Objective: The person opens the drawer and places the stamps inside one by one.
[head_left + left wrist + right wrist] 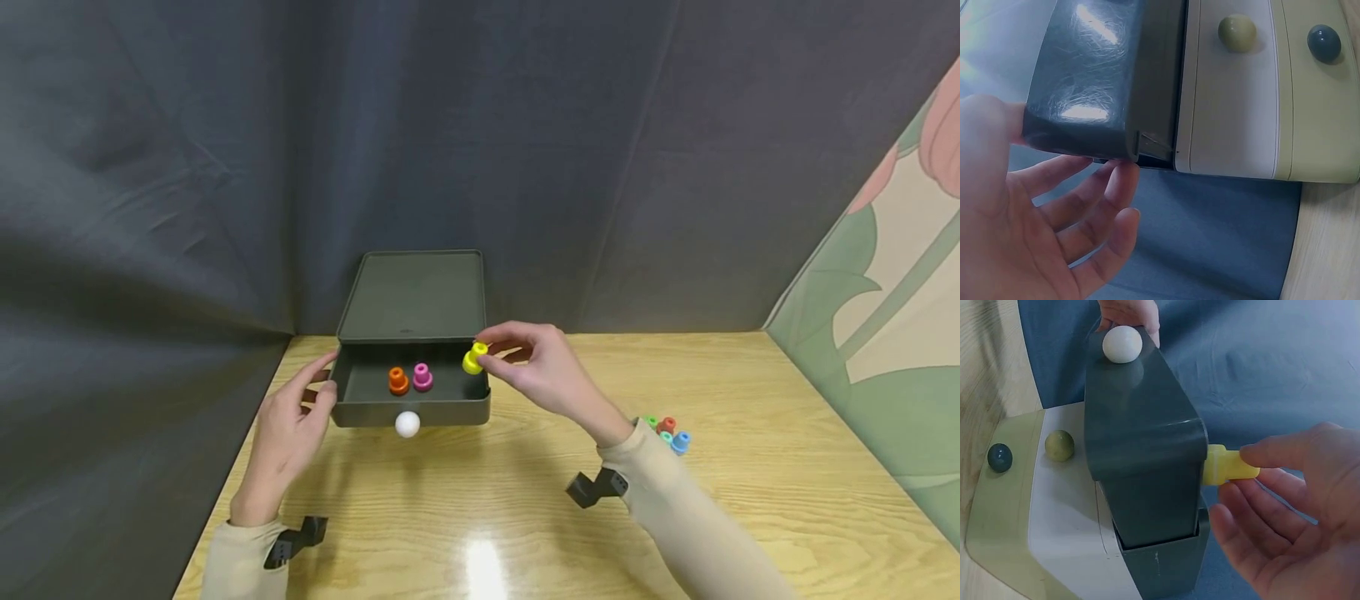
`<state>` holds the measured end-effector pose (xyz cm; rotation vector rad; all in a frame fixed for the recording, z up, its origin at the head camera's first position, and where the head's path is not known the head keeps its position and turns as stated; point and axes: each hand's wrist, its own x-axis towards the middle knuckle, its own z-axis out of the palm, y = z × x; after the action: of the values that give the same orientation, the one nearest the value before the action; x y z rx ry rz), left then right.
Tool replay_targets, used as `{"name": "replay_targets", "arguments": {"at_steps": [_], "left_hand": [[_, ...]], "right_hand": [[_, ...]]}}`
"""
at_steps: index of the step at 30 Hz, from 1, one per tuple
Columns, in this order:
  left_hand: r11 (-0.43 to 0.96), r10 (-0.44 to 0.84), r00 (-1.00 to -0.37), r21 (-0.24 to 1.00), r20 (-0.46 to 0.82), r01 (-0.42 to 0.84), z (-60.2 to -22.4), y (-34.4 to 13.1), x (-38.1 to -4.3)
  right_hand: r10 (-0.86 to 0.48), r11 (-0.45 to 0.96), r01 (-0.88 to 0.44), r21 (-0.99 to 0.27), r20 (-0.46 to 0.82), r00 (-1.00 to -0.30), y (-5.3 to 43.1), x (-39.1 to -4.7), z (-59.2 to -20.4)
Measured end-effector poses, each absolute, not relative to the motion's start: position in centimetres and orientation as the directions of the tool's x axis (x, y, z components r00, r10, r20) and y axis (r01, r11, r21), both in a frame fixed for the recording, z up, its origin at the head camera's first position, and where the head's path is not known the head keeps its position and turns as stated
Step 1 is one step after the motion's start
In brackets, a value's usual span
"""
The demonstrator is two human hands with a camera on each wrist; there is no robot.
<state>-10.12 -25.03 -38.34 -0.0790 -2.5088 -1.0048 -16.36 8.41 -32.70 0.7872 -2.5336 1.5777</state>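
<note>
A dark grey drawer (360, 415) with a white ball knob (407, 424) stands pulled out of its cabinet. Inside it stand an orange stepped peg (398, 382) and a pink stepped peg (422, 378), each with a hole on top. My right hand (536, 367) pinches a yellow stepped peg (476, 358) between thumb and fingers at the drawer's right rim, tilted. At the drawer's left side, my left hand (292, 417) touches the wall with relaxed fingers (1121, 187). Its thumb is partly hidden behind the drawer in the left wrist view.
Right of my right forearm, several small pegs lie on the wooden table, among them a red peg (667, 426) and a blue peg (681, 442). Below the drawer are a white drawer (1066, 506) and a pale green drawer (1004, 519). Dark cloth (562, 208) hangs behind.
</note>
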Motion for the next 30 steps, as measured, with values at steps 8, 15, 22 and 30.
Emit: {"name": "replay_targets", "arguments": {"at_steps": [8, 15, 22, 30], "left_hand": [[0.735, -0.103, -0.912, 0.648, 0.397, 0.199, -38.1, -25.0, -10.2], [0.731, -0.11, -0.914, 0.655, 0.391, 0.193, -38.1, -25.0, -10.2], [0.729, -0.114, -0.915, 0.658, 0.386, 0.187, -37.9, -24.9, -10.1], [0.735, -0.116, -0.909, 0.651, 0.4, 0.193, -37.8, -24.8, -10.0]], "right_hand": [[-0.374, 0.44, -0.413, -0.797, 0.255, -0.891, 7.4, -17.2, -33.3], [-0.371, 0.477, -0.41, -0.777, 0.245, -0.896, 6.7, -17.4, -33.2], [-0.404, 0.52, -0.407, -0.751, 0.204, -0.892, 6.0, -17.8, -33.6], [-0.415, 0.534, -0.405, -0.742, 0.187, -0.89, 5.3, -18.1, -33.9]]}}
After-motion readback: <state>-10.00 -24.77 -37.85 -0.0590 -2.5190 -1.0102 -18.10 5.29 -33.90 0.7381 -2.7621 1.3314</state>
